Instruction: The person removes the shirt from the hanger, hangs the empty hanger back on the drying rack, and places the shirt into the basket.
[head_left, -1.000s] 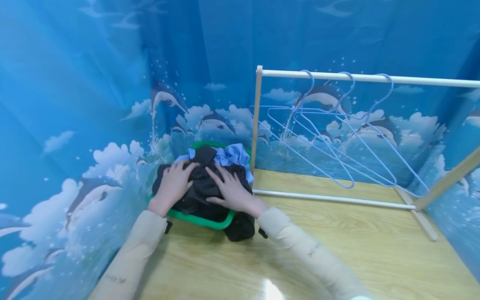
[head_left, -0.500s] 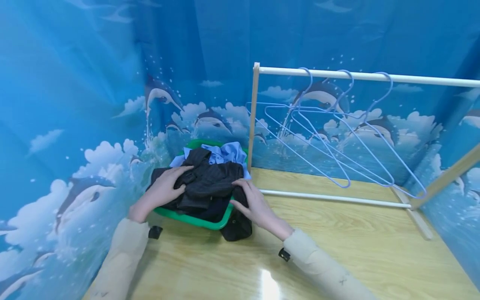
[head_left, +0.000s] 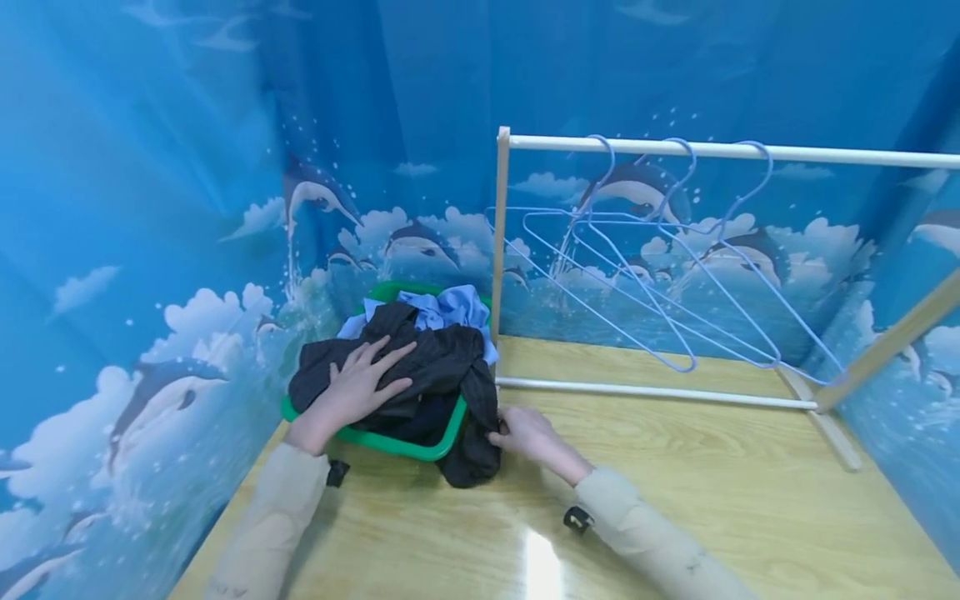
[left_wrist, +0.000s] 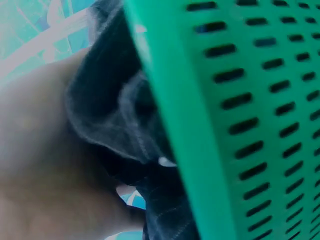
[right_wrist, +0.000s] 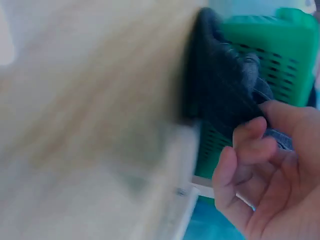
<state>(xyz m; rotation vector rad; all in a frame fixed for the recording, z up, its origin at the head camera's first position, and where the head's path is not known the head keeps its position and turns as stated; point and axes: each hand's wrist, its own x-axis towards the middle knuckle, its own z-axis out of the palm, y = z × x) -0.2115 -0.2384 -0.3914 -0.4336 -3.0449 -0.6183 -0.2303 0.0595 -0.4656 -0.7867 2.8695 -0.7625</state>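
A black garment (head_left: pixel 448 354) with visible stitching lies heaped on a green plastic basket (head_left: pixel 408 448); one end hangs over the basket's right front corner to the tabletop. My left hand (head_left: pixel 352 392) rests on top of the heap with its fingers spread and straight. At the right, my right hand (head_left: pixel 532 435) pinches the edge of the hanging end. In the right wrist view, thumb and fingertips meet on that dark cloth (right_wrist: pixel 225 85). Light blue cloth (head_left: pixel 461 308) shows at the back of the basket. The left wrist view has the slotted basket wall (left_wrist: pixel 190 125) close up.
Right of the basket stands a rack with a white top rail (head_left: pixel 720 152), a wooden post (head_left: pixel 500 242) and a low bar (head_left: pixel 652 390). Several blue wire hangers (head_left: pixel 637 283) hang from it. A dolphin-print curtain (head_left: pixel 150 250) surrounds the wood-grain table (head_left: pixel 637 475).
My right hand has left the top of the heap, moved right and down, and now pinches the hanging end. The left hand shifted left, then settled flatter on the garment.
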